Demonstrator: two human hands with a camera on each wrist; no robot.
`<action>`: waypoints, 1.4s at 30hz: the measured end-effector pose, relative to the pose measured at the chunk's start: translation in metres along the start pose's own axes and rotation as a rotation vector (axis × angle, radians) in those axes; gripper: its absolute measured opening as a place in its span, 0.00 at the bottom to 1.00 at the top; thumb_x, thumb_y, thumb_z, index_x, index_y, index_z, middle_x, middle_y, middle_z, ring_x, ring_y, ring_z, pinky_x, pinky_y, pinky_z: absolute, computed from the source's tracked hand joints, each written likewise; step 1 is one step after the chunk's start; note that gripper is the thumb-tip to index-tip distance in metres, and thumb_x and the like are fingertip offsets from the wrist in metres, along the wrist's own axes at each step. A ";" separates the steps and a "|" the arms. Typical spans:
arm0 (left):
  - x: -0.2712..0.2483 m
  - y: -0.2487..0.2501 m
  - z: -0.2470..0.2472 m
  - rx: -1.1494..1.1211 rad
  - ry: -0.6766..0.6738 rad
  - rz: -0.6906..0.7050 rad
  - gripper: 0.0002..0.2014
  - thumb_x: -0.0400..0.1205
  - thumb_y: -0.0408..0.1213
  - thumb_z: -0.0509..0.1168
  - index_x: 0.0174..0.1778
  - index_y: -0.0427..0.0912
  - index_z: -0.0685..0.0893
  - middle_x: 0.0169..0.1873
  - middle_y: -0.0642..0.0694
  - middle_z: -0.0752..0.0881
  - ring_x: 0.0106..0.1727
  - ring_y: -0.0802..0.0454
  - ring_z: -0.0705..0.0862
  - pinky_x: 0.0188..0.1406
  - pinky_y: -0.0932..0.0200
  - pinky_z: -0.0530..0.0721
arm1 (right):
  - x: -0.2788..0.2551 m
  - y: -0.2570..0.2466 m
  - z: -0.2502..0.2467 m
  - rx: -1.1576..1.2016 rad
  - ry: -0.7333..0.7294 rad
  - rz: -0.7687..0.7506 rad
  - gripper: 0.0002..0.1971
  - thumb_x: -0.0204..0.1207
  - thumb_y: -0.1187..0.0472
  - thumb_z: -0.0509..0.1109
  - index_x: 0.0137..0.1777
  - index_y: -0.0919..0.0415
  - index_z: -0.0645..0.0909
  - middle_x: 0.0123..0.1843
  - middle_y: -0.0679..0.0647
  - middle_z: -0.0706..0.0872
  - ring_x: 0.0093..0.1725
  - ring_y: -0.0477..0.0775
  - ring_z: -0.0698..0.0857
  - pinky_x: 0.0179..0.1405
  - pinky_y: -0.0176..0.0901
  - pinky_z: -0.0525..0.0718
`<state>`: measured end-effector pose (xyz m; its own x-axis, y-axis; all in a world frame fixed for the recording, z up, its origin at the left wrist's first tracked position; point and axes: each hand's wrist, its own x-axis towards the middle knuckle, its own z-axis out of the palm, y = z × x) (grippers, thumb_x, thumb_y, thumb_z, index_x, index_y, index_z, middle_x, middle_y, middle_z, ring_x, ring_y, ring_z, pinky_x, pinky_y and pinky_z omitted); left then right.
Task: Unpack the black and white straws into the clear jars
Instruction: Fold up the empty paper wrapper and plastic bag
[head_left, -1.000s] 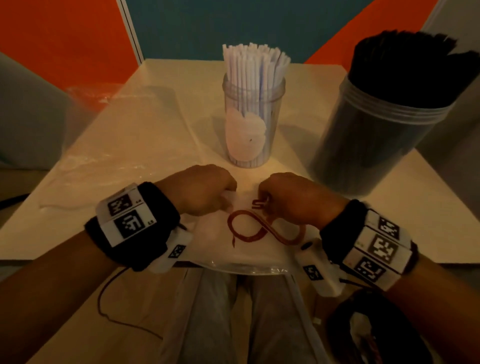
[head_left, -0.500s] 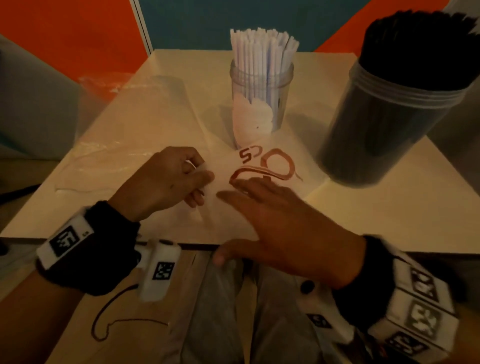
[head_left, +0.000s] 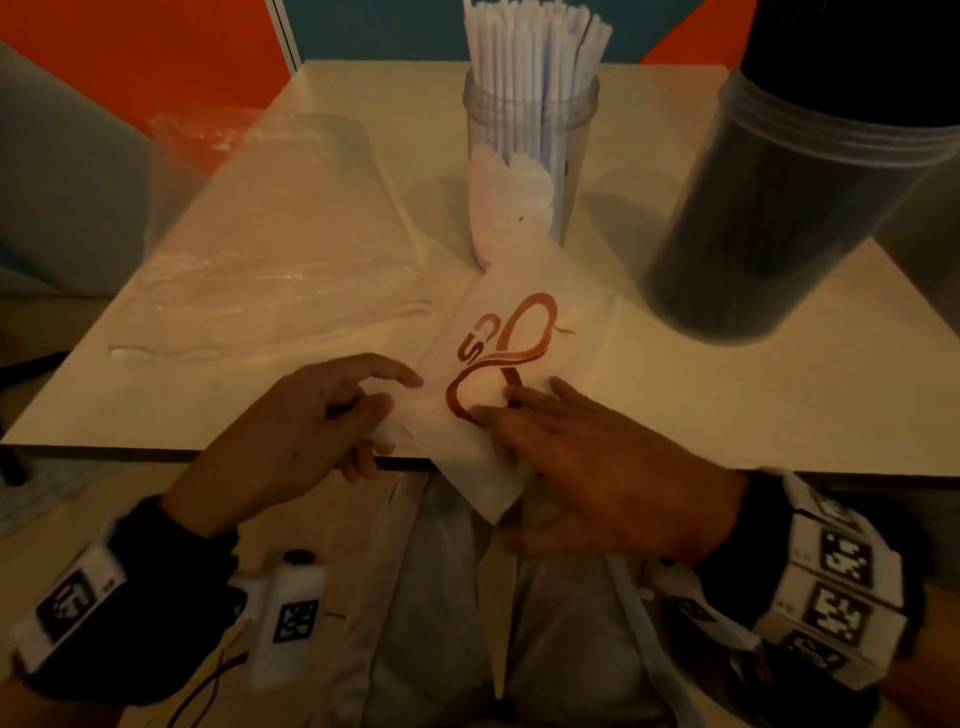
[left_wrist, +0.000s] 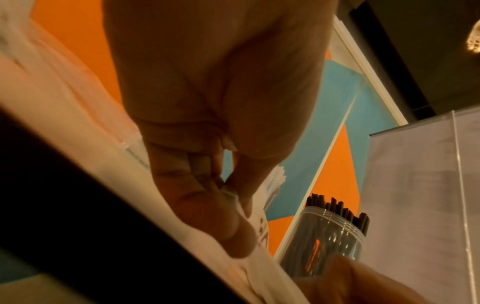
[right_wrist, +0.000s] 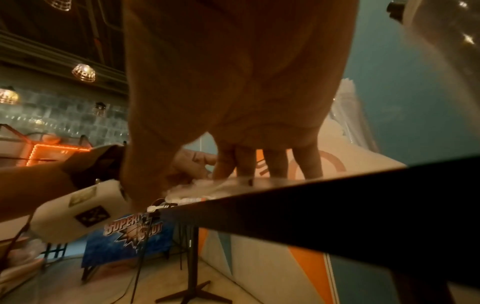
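White bag (head_left: 498, 364): flat on the surface (head_left: 701, 395), red looping logo up; near corner hangs over the surface's front edge; far corner touches the foot of the jar of white straws.
Left hand (head_left: 306, 431): at the bag's left edge; index finger stretched toward the logo, thumb and the other fingers pinching a crumpled bit of the bag; the left wrist view (left_wrist: 207, 123) shows the fingertips closed on the white film.
Right hand (head_left: 597, 467): laid on the bag's near right part, fingers straight and spread, tips pressing just below the logo; four straight fingers (right_wrist: 275, 164) planted on the bag in the right wrist view.
White straws (head_left: 535, 67): upright in a clear jar (head_left: 524, 171), behind the bag.
Black straws (head_left: 852, 57): packed in a larger clear jar (head_left: 789, 218), right of and behind the bag, apart from it; tips stand above the rim (left_wrist: 337, 207).
Clear plastic wrap (head_left: 270, 249): crumpled and flat, left of the bag, beyond the left hand.
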<state>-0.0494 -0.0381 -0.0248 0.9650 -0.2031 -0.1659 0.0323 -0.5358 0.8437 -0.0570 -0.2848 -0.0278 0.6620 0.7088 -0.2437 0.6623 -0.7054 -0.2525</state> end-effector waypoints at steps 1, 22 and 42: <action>-0.004 -0.002 0.004 -0.015 0.009 0.016 0.13 0.85 0.35 0.59 0.55 0.57 0.84 0.33 0.41 0.88 0.29 0.46 0.87 0.30 0.56 0.87 | -0.001 -0.003 0.005 0.004 0.005 0.001 0.40 0.71 0.32 0.64 0.78 0.45 0.52 0.83 0.46 0.54 0.84 0.54 0.49 0.83 0.58 0.46; -0.005 -0.006 0.027 0.281 -0.031 0.392 0.29 0.67 0.66 0.68 0.65 0.71 0.73 0.64 0.74 0.77 0.68 0.69 0.74 0.66 0.71 0.73 | -0.017 0.042 0.008 0.438 0.681 -0.039 0.12 0.77 0.51 0.63 0.54 0.48 0.87 0.51 0.38 0.77 0.55 0.46 0.75 0.58 0.27 0.69; 0.005 -0.024 0.030 0.496 0.018 0.646 0.11 0.80 0.44 0.66 0.56 0.53 0.89 0.58 0.58 0.87 0.63 0.61 0.80 0.63 0.54 0.70 | -0.033 0.050 0.034 0.361 0.590 -0.017 0.17 0.77 0.47 0.64 0.55 0.54 0.89 0.56 0.46 0.87 0.60 0.45 0.82 0.58 0.45 0.80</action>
<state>-0.0529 -0.0507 -0.0613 0.7578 -0.5857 0.2875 -0.6472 -0.6190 0.4449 -0.0572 -0.3432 -0.0646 0.8007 0.5259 0.2870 0.5834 -0.5758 -0.5728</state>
